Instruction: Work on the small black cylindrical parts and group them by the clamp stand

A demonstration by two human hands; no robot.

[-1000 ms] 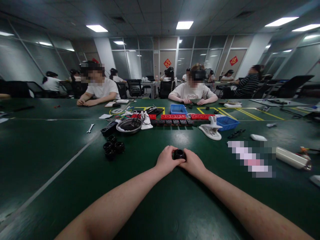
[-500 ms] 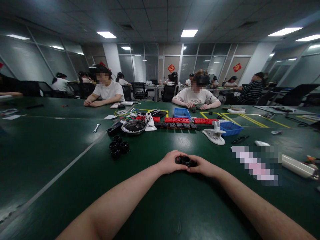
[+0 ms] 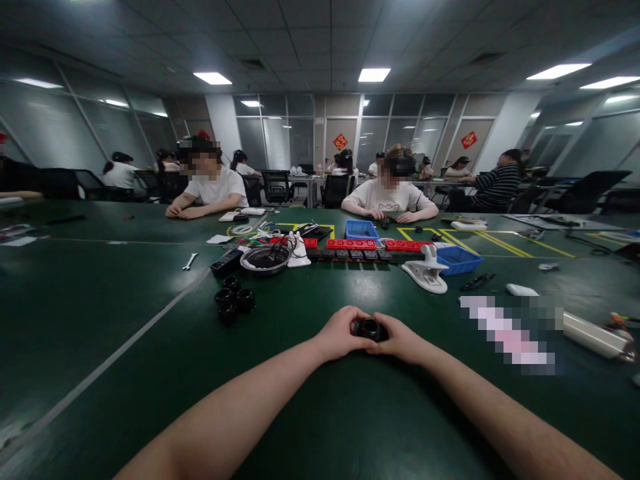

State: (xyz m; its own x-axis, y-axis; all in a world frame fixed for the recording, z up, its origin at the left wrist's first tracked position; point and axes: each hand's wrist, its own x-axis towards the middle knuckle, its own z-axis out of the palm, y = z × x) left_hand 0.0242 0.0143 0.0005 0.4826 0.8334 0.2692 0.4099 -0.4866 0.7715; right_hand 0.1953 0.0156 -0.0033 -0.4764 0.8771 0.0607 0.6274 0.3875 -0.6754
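Moved since the frame one second back: both hands and their part, drawn slightly nearer the wearer; the cluster at left keeps its place.

Hands, two. Left hand [image 3: 345, 332]: fingers curled round the left side, thumb across the near face. Right hand [image 3: 403, 339]: closed on the right side, its thumb meeting the left one. Both are clamped on one piece.

Held, one black hollow cylinder [image 3: 370, 328], round opening upward, in front of the wearer over the green table [image 3: 300, 413]. I cannot tell whether its base touches the surface.

Progress, as I judge it from here: one piece in hand, handling under way, nothing about it visibly finished. Four similar black cylinders [image 3: 246, 300] stand grouped at left, apart from both hands; whether they are completed or waiting, I cannot tell.

Farther out, left: a metal bowl [image 3: 265, 271] with dark contents, a black box-shaped device [image 3: 226, 263] beside it, and a wrench [image 3: 190, 261].

Beyond the hands: red strips [image 3: 351, 244] behind a row of black sockets [image 3: 356, 255].

Right: a white clip base [image 3: 425, 277] beside a blue bin [image 3: 457, 260]; a pale cylinder [image 3: 595, 333].

Far side: two seated co-workers, one at left [image 3: 215, 187], one near centre [image 3: 390, 199].
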